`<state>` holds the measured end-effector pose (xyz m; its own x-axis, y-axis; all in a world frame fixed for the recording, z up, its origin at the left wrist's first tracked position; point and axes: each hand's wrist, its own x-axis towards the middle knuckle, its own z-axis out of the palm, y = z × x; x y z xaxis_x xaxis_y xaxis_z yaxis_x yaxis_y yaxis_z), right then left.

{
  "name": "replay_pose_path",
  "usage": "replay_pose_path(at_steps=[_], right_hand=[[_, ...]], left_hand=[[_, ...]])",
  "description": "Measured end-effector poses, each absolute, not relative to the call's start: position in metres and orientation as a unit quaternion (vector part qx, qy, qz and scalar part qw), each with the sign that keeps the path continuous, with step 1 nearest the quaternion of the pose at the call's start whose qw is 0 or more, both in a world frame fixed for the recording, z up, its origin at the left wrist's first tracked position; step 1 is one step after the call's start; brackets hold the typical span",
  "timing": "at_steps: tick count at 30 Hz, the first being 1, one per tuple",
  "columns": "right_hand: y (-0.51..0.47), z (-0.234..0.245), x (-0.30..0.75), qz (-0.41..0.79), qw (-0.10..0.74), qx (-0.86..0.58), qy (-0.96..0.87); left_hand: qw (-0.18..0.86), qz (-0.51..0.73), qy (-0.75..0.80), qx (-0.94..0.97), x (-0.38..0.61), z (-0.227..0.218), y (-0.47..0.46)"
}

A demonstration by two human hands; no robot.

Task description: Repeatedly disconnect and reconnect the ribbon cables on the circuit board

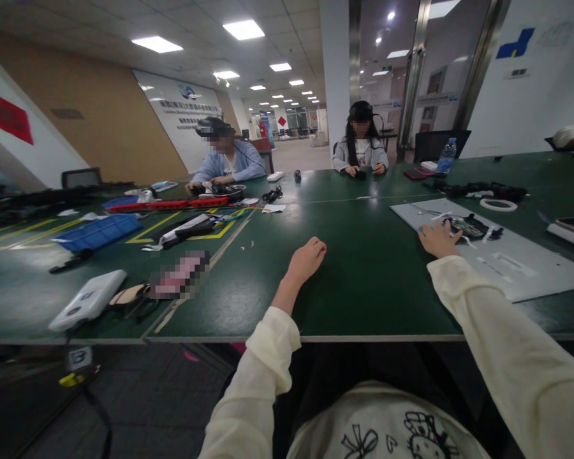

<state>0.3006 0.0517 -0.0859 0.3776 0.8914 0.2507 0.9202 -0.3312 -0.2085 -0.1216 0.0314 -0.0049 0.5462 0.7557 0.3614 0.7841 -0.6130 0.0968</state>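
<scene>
My left hand (307, 258) rests on the green table (363, 280) with its fingers curled into a loose fist, and nothing shows in it. My right hand (439, 240) lies on the edge of a grey mat (516, 268), fingers reaching toward a small black part (466, 225) with white tape strips around it. Whether the fingertips grip the part is hidden. Both arms wear cream sleeves.
A white tape ring (498, 204) and black parts (488, 190) lie beyond the mat. On the left are a white device (88, 299), a blue tray (98, 232) and a red strip (172, 204). Two people sit across the table. A water bottle (446, 157) stands far right.
</scene>
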Motion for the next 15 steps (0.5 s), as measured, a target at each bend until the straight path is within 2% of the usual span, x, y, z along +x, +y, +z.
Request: replay_pose_path(at_steps=[10, 13, 15], right_hand=[[0.053, -0.085, 0.303, -0.039, 0.181, -0.828, -0.529], [0.053, -0.085, 0.305, -0.030, 0.218, -0.821, -0.527], [0.054, -0.081, 0.312, -0.032, 0.280, -0.810, -0.515]], left_hand=[[0.021, -0.175, -0.452, -0.875, -0.119, -0.005, 0.029], [0.021, -0.167, -0.445, -0.879, -0.118, -0.004, 0.028], [0.020, -0.153, -0.447, -0.881, -0.117, -0.003, 0.028]])
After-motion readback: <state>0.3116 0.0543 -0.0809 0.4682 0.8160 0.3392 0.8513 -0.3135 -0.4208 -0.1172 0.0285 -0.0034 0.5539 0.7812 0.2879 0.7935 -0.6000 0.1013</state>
